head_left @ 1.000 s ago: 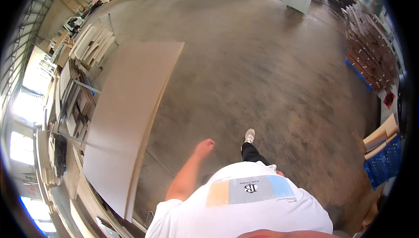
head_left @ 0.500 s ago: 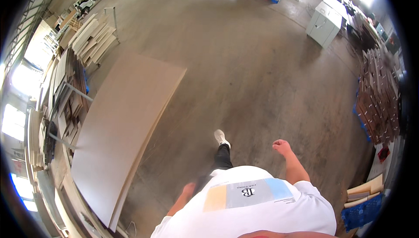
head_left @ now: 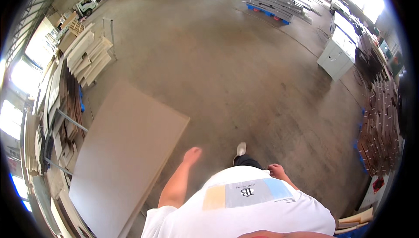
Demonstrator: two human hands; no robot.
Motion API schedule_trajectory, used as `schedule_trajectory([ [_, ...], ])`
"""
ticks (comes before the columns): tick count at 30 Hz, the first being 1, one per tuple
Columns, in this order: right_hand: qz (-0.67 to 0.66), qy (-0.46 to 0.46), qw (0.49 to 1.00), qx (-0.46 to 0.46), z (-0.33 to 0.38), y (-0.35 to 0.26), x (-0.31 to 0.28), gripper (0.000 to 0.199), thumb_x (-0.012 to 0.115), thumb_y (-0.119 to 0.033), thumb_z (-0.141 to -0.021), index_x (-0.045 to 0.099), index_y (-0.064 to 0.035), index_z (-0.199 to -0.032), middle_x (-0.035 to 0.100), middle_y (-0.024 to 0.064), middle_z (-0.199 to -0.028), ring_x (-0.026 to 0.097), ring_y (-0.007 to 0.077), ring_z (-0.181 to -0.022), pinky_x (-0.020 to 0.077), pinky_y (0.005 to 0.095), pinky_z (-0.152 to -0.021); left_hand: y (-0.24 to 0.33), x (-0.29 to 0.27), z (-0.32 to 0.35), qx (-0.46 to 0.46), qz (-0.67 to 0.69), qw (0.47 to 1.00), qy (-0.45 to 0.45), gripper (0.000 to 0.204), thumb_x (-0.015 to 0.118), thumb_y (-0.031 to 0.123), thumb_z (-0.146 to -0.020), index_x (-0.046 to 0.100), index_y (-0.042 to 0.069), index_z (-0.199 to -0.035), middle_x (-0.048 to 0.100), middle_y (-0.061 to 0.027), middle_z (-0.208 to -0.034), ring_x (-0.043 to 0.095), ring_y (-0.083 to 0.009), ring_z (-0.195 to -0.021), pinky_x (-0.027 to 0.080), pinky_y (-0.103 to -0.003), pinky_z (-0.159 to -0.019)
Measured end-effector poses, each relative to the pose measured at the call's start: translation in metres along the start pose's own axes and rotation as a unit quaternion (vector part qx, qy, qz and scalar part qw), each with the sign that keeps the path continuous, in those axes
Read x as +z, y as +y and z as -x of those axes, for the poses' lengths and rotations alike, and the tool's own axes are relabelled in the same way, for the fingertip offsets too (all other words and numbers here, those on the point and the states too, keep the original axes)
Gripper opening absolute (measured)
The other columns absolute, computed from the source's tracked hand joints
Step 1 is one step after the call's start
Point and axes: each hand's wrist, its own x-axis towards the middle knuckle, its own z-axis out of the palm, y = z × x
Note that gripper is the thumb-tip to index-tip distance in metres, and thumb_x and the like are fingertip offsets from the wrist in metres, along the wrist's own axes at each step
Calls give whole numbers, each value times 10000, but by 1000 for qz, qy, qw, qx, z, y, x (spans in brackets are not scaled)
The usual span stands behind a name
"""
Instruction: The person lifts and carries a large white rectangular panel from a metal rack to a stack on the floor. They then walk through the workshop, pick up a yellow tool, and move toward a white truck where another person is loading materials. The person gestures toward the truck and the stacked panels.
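As the person walks over the brown-grey concrete floor (head_left: 244,85), the bare left hand (head_left: 192,155) swings ahead beside the large, flat, pale-brown rectangular board (head_left: 126,150).

Half a second earlier the right hand led; now the bare right hand (head_left: 275,170) is drawn back by the white printed T-shirt (head_left: 262,194). The board, at lower left, shows its far corner lower in view and nearer the left hand, so it is closer at hand, yet neither hand appears to touch it. The left grip is loosely curled with no object visible; whether the fingers meet cannot be told for either hand. The pale grey box-shaped cabinet (head_left: 335,58) sits farther right and lower than before.
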Motion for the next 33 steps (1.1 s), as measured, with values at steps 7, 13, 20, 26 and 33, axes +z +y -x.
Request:
schedule_trajectory([
  [7,177,-59,982,-40,-227,-73,-4,312,643,-328,-908,744,-55,-1019,736,96,-952,687,239,-880,530,410,-770,106,-51,-182,31,23,998,40,339,557,358,-912,690,103,-1093,714,-129,-1026,677,-265,-996,516,-398,-865],
  [13,208,-75,975,13,-286,-427,38,199,637,-221,-884,744,-59,-929,724,64,-845,676,169,-738,536,328,-634,50,-61,-227,-112,-101,985,-77,345,564,313,-903,694,129,-1165,709,-139,-1093,679,-321,-966,529,-433,-828],
  [20,338,-51,936,-80,-466,-707,90,207,622,-230,-886,717,-55,-943,707,47,-808,656,141,-665,501,298,-550,10,-76,-289,-244,299,918,86,346,623,334,-903,735,36,-1038,734,-136,-1017,684,-258,-964,531,-398,-841],
  [26,235,-67,966,-88,-579,-850,205,182,636,-220,-881,720,-65,-930,704,52,-817,649,143,-678,505,292,-583,34,-178,-438,-230,74,970,-32,317,566,308,-922,741,74,-1046,724,-136,-1060,678,-292,-984,533,-414,-836],
  [33,295,-203,929,-94,-653,-995,329,212,633,-222,-909,720,-61,-1015,729,46,-911,685,158,-819,540,305,-695,217,-451,-724,-106,25,986,127,327,479,332,-944,695,99,-1021,705,-131,-1025,668,-303,-975,526,-419,-844],
])
